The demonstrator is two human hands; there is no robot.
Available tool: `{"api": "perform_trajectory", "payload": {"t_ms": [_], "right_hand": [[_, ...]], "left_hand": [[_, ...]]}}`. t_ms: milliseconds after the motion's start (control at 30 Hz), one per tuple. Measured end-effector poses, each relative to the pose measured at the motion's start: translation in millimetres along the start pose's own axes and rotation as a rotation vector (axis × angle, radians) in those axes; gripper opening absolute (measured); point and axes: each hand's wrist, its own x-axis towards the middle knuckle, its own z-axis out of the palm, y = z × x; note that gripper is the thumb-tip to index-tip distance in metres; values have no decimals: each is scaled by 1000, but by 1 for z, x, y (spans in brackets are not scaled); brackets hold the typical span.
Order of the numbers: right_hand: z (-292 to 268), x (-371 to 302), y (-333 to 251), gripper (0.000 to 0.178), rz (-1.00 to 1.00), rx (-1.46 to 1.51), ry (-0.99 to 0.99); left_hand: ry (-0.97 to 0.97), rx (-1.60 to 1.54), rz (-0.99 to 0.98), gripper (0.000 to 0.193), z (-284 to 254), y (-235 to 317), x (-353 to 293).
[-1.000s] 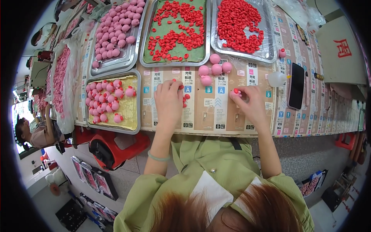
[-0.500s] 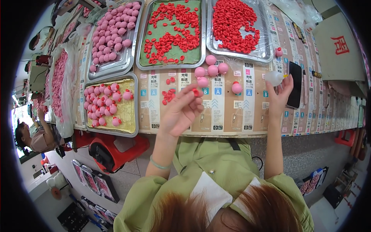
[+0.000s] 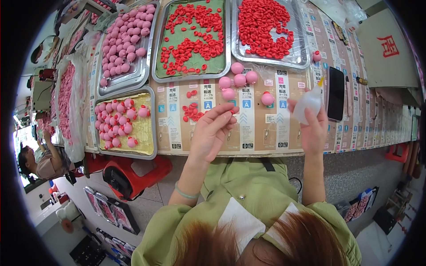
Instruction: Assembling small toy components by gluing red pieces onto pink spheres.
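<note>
Left hand [image 3: 212,135]: fingertips are pinching a small red piece [image 3: 235,110]; a loose pinch could be letting it slip, being so small. Right hand [image 3: 314,132]: fingers are wrapping a translucent squeeze bottle [image 3: 308,108], yellow tip pointing up and away from me; too hard a squeeze could be making it drip. Loose red pieces [image 3: 192,112]: lying on the bench [image 3: 262,135] beyond my left hand; a dragging wrist could be scattering them. Pink ball [image 3: 267,99], red piece attached: sitting between and beyond my hands; being round, it could be rolling if knocked. Phone [image 3: 336,94]: lying right of the bottle, risking drips. Plain pink balls [image 3: 239,80]: clustering farther off, equally prone to rolling.
</note>
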Motion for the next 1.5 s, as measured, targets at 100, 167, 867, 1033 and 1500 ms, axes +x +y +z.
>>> {"api": "perform_trajectory", "payload": {"t_ms": [100,167,867,1033,1500], "right_hand": [[8,-13,-10,38,135,42,-141],[9,-19,-11,39,195,-16,-230],[32,-31,-8,40,-373,-450,-270],[33,-31,-7,40,-350,-454,-251],[32,-31,-8,39,-407,-525,-232]], "left_hand": [[87,91,49,18,5,-1,0],[134,2,83,22,5,-1,-1],[13,-161,-65,24,0,0,-6],[11,-170,-81,25,2,1,-8],[22,-99,3,22,-1,-2,-7]]}}
